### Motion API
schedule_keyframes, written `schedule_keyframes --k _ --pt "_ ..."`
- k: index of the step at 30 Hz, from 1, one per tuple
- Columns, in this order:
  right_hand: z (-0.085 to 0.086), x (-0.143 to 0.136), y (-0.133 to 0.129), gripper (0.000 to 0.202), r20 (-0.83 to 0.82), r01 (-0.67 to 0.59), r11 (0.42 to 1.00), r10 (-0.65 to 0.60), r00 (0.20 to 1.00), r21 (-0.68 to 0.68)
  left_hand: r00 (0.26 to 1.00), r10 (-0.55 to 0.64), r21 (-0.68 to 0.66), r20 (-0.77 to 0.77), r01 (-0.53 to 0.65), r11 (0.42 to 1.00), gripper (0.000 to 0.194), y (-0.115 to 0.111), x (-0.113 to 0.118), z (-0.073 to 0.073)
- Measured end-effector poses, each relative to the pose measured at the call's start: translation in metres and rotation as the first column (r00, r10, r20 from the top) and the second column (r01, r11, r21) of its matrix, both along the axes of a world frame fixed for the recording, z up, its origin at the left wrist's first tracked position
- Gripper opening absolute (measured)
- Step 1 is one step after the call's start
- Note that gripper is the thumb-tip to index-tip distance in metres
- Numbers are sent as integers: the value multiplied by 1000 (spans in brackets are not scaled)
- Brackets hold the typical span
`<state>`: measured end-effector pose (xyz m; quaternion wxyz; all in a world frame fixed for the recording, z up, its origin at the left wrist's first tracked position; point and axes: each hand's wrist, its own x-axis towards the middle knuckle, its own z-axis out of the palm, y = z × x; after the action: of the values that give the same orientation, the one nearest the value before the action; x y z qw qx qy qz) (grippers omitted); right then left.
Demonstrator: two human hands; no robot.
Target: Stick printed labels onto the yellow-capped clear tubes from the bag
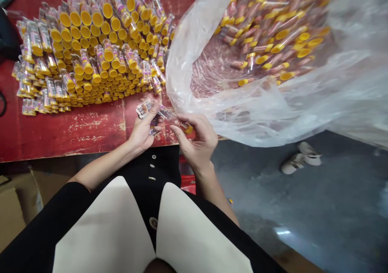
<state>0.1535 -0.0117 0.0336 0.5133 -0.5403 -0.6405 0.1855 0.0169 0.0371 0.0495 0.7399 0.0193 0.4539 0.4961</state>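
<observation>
My right hand (197, 137) is closed around a clear tube with a yellow cap (188, 129), near the table's front edge. The tube lies slanted, its far end pointing toward my left hand (144, 129). Pinched under the left thumb is a small stack of printed wrappers (144, 108), with more purple print showing below the fingers. Another clear printed piece (165, 112) spans the gap between the hands; whether it is a wrapper or part of the tube I cannot tell. Beyond my hands rises a big pile of wrapped yellow-capped tubes (100, 58).
A large clear plastic bag (242, 119) on the right holds many loose yellow-capped tubes (273, 30). Beneath lies a worn red tabletop (91, 131). A dark object (7, 36) sits at the left edge. White shoes (301, 158) and cardboard (12, 208) are on the floor.
</observation>
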Motion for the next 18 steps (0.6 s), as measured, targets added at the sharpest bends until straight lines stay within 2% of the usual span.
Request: schedule_keyframes --k 2,4,7,9,11,13,15,18 --pt "0 -1 0 31 143 4 996 -17 990 87 999 -16 30 -49 17 999 40 -5 2 -2" --pt "-3 -5 -2 39 195 34 991 -58 979 128 995 -20 69 -94 26 997 39 -10 4 -4" --pt "-8 -15 -6 54 178 55 997 -65 982 59 995 -17 109 -99 28 994 39 -15 5 -5" --pt "-8 -19 -10 62 147 -5 1000 8 989 -22 996 -5 130 -86 16 991 40 -14 3 -5" --pt "-6 -17 -11 64 106 -144 985 154 982 -99 996 9 149 -93 5 989 41 -12 -1 -5" --pt "-5 -13 -10 60 26 -237 966 241 970 -104 993 7 178 -119 14 984 44 -10 -4 -5" --pt "-5 -11 -7 52 -55 -183 982 181 982 -34 990 -16 219 -142 48 975 47 -11 -7 -7" --pt "-7 -15 -2 38 -122 21 999 -16 992 45 987 -59 248 -151 95 964 47 -14 -8 -9"
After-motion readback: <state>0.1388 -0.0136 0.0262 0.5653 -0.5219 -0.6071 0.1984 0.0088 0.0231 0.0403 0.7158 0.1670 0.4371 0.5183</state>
